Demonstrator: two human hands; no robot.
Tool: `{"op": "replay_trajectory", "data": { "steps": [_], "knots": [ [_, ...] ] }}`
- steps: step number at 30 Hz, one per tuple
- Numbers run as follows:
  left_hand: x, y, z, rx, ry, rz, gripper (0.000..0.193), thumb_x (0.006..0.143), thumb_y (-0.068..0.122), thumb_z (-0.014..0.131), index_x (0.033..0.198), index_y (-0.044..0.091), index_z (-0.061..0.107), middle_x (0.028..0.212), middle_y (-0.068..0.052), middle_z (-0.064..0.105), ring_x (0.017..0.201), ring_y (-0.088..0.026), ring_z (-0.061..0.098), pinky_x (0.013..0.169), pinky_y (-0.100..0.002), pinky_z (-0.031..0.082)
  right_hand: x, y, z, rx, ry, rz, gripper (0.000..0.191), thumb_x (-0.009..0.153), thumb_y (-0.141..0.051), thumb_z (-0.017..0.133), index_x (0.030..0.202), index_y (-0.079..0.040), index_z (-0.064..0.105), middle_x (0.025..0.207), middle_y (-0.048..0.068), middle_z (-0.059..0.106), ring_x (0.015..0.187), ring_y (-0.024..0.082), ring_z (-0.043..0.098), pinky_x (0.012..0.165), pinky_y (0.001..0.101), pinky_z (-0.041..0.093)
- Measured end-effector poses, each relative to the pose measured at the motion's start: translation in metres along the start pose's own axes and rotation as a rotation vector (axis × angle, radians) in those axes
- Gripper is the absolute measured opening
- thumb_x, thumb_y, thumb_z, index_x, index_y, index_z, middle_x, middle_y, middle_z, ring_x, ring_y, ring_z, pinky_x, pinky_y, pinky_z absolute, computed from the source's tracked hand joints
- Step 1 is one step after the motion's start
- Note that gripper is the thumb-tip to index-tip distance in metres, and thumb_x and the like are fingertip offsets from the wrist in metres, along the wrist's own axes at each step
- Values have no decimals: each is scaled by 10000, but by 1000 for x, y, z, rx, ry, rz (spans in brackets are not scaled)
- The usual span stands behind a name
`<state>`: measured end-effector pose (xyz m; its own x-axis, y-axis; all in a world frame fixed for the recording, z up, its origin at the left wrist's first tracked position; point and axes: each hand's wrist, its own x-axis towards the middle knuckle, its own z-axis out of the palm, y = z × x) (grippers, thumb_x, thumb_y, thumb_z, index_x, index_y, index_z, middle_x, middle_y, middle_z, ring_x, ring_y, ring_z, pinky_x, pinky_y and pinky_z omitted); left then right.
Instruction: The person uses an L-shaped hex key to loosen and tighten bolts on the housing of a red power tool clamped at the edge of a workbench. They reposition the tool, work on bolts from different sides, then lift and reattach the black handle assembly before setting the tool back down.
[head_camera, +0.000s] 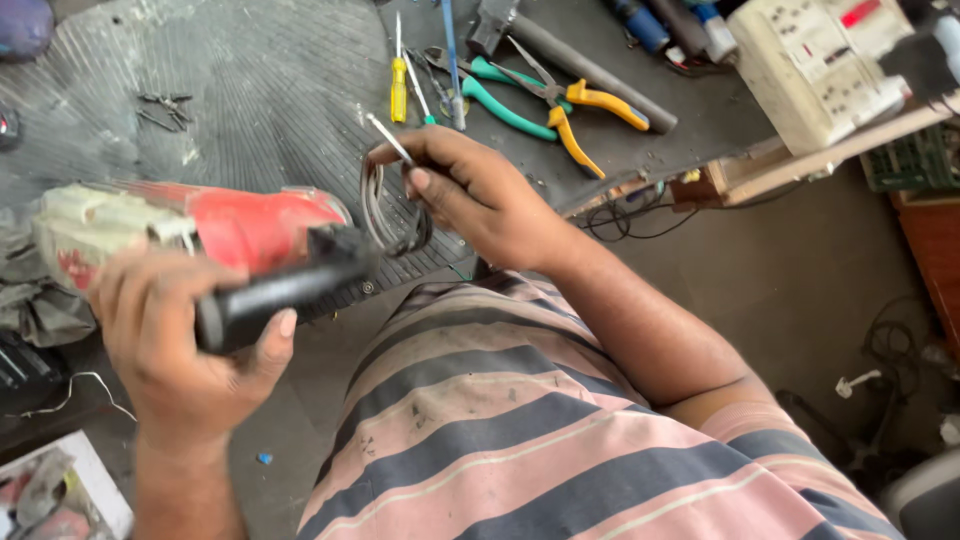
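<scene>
The left hand (185, 340) clamps the grinder (215, 235) handle, its body pointing left; the right hand (470, 190), just right, pinches its coiled cord (385, 215).

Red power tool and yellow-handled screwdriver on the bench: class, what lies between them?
In the head view, the right hand with a coiled grey cable lies between the red power tool and the yellow-handled screwdriver.

1 head-worn view, looking steeply down, close over the workbench (280, 70) and lap
</scene>
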<state>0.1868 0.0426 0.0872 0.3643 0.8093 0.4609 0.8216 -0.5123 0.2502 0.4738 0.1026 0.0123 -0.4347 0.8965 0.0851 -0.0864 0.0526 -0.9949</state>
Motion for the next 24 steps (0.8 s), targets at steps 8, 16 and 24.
{"op": "replay_trajectory", "data": {
  "steps": [8,16,24],
  "knots": [
    [-77,-5,28,9,293,-205,134,1063,205,591,959,125,565,892,-23,637,882,-238,609,1018,-471,480,68,24,59,872,-142,201,294,1183,-200,463,1353,16,567,865,5,479,696,91,396,637,254,367],
    [-99,-4,30,39,235,-217,71,1119,130,552,1166,143,604,961,-10,686,954,-209,683,1012,-419,525,102,52,105,1092,163,449,194,1127,-297,446,1079,-119,510,744,-29,353,585,76,261,490,239,222],
    [-65,-10,15,-7,118,-241,210,931,88,613,1067,163,755,850,-1,676,804,-214,664,863,-401,512,116,69,88,1422,108,546,507,1120,-502,366,753,-152,358,698,-21,298,568,104,238,470,256,183]
  ]
}}
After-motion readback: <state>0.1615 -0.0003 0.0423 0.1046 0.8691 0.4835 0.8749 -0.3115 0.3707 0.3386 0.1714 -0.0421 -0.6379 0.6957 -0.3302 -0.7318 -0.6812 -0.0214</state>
